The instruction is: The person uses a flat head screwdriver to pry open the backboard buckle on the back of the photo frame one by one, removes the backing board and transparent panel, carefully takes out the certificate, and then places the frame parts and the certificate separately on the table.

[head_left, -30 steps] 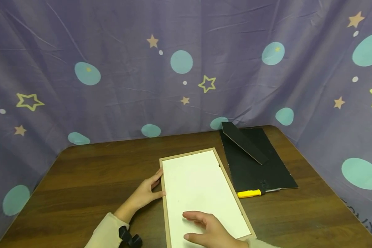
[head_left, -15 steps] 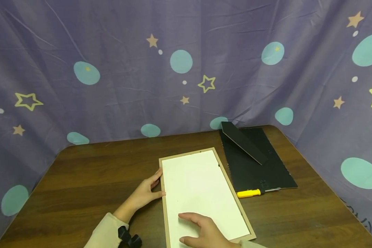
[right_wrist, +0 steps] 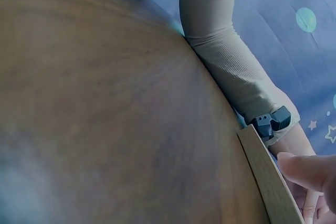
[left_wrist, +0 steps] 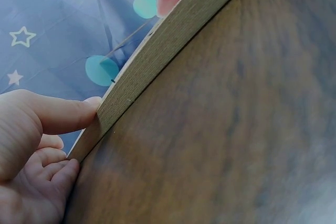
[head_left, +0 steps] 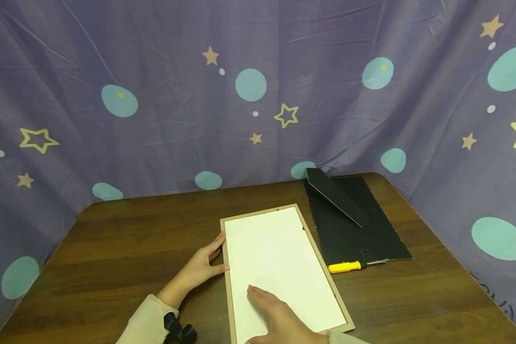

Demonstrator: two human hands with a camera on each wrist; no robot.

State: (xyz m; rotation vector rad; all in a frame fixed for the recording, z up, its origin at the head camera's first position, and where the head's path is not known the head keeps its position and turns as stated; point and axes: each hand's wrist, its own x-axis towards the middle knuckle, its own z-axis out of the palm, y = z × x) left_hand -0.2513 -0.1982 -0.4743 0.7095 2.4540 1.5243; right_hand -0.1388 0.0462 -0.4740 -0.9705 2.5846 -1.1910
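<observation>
A light wooden picture frame (head_left: 321, 248) lies on the table with a plain white sheet (head_left: 275, 253) filling its inside. My left hand (head_left: 202, 265) holds the left side of the frame. In the left wrist view, the thumb (left_wrist: 68, 115) is on the upper edge of the wooden rim (left_wrist: 142, 69), with the other fingers against its outer side near a corner. My right hand (head_left: 279, 317) is over the lower part of the white sheet, fingers extended and thumb apart, with nothing in its grasp. The right wrist view catches only its thumb (right_wrist: 304, 170) beside the rim.
On the right of the table (head_left: 124, 248) lies a black backing board (head_left: 348, 239) with its stand flap (head_left: 337, 197) raised at an angle. A yellow-handled screwdriver (head_left: 345, 267) rests along the board's near edge. A patterned curtain (head_left: 172, 105) hangs behind.
My right hand has shifted slightly left over the white sheet, and its fingers now point farther forward. The left hand and the picture frame stay where they were.
</observation>
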